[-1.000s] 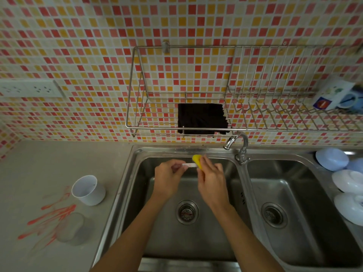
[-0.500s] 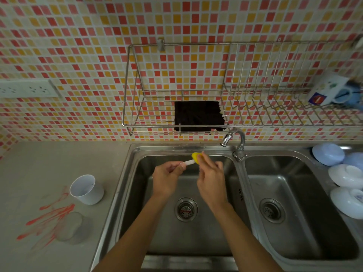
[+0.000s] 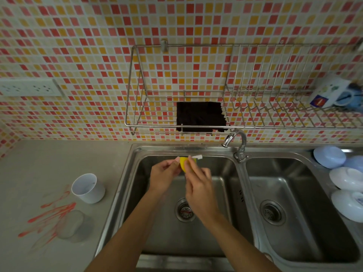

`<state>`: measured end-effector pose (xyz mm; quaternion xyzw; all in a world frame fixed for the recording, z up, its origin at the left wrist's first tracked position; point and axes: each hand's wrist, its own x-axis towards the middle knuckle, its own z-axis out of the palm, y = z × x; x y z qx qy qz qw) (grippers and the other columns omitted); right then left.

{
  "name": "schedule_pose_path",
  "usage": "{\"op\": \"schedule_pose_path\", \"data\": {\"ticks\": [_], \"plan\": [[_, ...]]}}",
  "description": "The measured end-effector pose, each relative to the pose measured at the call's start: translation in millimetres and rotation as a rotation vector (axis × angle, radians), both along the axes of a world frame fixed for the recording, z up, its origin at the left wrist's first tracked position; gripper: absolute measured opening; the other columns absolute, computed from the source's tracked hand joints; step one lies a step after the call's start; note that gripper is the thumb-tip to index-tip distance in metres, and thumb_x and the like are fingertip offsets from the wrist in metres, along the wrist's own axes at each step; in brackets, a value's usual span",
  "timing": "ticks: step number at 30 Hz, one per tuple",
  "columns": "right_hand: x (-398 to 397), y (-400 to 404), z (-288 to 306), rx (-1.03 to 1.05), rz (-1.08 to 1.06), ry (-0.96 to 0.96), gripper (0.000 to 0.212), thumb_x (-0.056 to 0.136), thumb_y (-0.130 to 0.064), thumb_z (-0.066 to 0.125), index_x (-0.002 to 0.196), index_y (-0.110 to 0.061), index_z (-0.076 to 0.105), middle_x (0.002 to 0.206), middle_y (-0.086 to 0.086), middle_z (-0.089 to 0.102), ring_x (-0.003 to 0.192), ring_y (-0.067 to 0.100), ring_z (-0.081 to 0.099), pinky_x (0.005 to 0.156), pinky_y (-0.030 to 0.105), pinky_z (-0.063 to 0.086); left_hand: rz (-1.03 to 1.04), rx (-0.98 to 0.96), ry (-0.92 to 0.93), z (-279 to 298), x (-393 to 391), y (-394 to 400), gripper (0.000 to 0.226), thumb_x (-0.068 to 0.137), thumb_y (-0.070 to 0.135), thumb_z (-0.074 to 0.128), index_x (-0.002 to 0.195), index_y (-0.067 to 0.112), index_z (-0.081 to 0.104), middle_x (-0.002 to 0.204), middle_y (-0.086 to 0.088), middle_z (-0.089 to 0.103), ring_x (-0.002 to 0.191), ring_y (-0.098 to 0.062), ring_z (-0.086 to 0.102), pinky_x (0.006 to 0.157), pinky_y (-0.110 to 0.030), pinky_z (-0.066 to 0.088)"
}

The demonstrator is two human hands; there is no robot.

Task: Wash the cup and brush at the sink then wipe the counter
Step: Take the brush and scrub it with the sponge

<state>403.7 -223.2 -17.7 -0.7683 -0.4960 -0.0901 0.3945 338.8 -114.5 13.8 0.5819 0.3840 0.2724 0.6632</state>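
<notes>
From above, both hands meet over the back of the left sink basin (image 3: 222, 193). The left hand (image 3: 164, 176) pinches the white brush (image 3: 194, 157) by its handle; the right hand (image 3: 198, 182) presses a yellow sponge (image 3: 183, 162), or something like it, against the brush. The basin below them is open down to the drain. The white cup (image 3: 88, 188) stands upright on the table (image 3: 49, 158), near the sink's left edge, beside red smears (image 3: 53, 214).
</notes>
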Motion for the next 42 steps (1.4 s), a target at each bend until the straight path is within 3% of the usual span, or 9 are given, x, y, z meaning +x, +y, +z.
{"op": "schedule_pose_path", "data": {"ticks": [4, 8, 12, 14, 18, 29, 34, 39, 42], "plan": [[23.6, -0.7, 1.8, 0.011, -0.173, 0.117, 0.045, 0.094, -0.010, 0.056, 0.138, -0.015, 0.051, 0.147, -0.001, 0.045, 0.096, 0.018, 0.048, 0.078, 0.030, 0.054, 0.020, 0.021, 0.046, 0.9, -1.8, -0.9, 0.024, 0.090, 0.028, 0.063, 0.089, 0.006, 0.072, 0.085, -0.006, 0.074, 0.078, -0.010, 0.067, 0.078, -0.021, 0.055], [17.6, -2.0, 1.9, -0.008, -0.025, -0.186, 0.039, 0.093, -0.022, 0.056, 0.132, -0.013, 0.058, 0.140, 0.001, 0.053, 0.088, 0.017, 0.050, 0.073, 0.024, 0.047, -0.057, 0.115, 0.137, -1.4, -2.3, -0.2, 0.024, 0.092, 0.025, 0.059, 0.084, 0.007, 0.072, 0.081, -0.009, 0.073, 0.076, -0.012, 0.066, 0.079, -0.028, 0.053], [33.7, 2.2, 1.5, 0.020, -0.176, -0.059, 0.047, 0.083, -0.016, 0.071, 0.129, -0.015, 0.061, 0.137, 0.001, 0.056, 0.090, 0.020, 0.051, 0.078, 0.025, 0.045, -0.132, 0.250, 0.258, -0.4, -1.1, -2.5, 0.037, 0.095, 0.037, 0.052, 0.081, 0.009, 0.072, 0.076, -0.005, 0.072, 0.072, -0.011, 0.064, 0.075, -0.025, 0.050], [29.3, 3.1, -0.3, -0.011, -0.129, -0.181, 0.045, 0.083, -0.018, 0.072, 0.126, -0.016, 0.062, 0.133, 0.000, 0.059, 0.088, 0.020, 0.050, 0.074, 0.027, 0.048, -0.165, 0.298, 0.327, -1.0, -0.8, -1.9, 0.038, 0.096, 0.036, 0.050, 0.078, 0.010, 0.071, 0.071, -0.001, 0.069, 0.070, -0.010, 0.064, 0.075, -0.028, 0.049], [35.1, 2.0, 0.5, -0.026, -0.055, -0.297, 0.043, 0.074, -0.013, 0.076, 0.115, -0.017, 0.067, 0.119, -0.004, 0.066, 0.083, 0.019, 0.048, 0.072, 0.030, 0.049, -0.231, 0.349, 0.360, 0.0, -2.9, -2.8, 0.034, 0.098, 0.032, 0.048, 0.072, 0.018, 0.066, 0.063, 0.008, 0.063, 0.054, 0.006, 0.057, 0.058, -0.008, 0.041], [47.8, 1.4, 13.8, -0.036, 0.028, -0.273, 0.034, 0.081, -0.014, 0.074, 0.115, -0.014, 0.069, 0.112, -0.002, 0.069, 0.081, 0.020, 0.051, 0.074, 0.028, 0.052, -0.303, 0.937, 0.295, 7.3, -6.5, -2.2, 0.016, 0.093, 0.019, 0.060, 0.100, 0.011, 0.071, 0.085, -0.004, 0.072, 0.075, -0.015, 0.065, 0.071, -0.026, 0.049], [45.4, -5.8, 7.9, -0.042, -0.153, -0.032, 0.043, 0.087, -0.016, 0.068, 0.129, -0.008, 0.059, 0.131, 0.006, 0.061, 0.094, 0.023, 0.051, 0.077, 0.033, 0.054, -0.213, 0.817, 0.400, 2.4, -7.3, -0.7, 0.020, 0.097, 0.020, 0.052, 0.091, 0.009, 0.067, 0.078, -0.005, 0.068, 0.070, -0.016, 0.062, 0.062, -0.014, 0.041], [9.7, -7.2, -1.9, -0.102, -0.012, -0.103, 0.043, 0.097, -0.027, 0.043, 0.134, -0.008, 0.054, 0.139, 0.008, 0.053, 0.097, 0.021, 0.051, 0.080, 0.025, 0.050, -0.185, 0.582, 0.356, -0.9, -6.6, -9.5, 0.029, 0.100, 0.022, 0.043, 0.083, 0.005, 0.059, 0.078, -0.007, 0.063, 0.072, -0.020, 0.058, 0.069, -0.033, 0.044], [18.6, -7.1, -1.0, -0.073, -0.189, 0.077, 0.040, 0.097, -0.022, 0.052, 0.135, -0.010, 0.053, 0.140, 0.007, 0.053, 0.100, 0.022, 0.052, 0.082, 0.030, 0.054, -0.148, 0.531, 0.374, 1.6, -5.6, -16.6, 0.033, 0.102, 0.025, 0.038, 0.077, 0.009, 0.052, 0.067, -0.001, 0.052, 0.063, -0.015, 0.047, 0.061, -0.029, 0.037]]}}
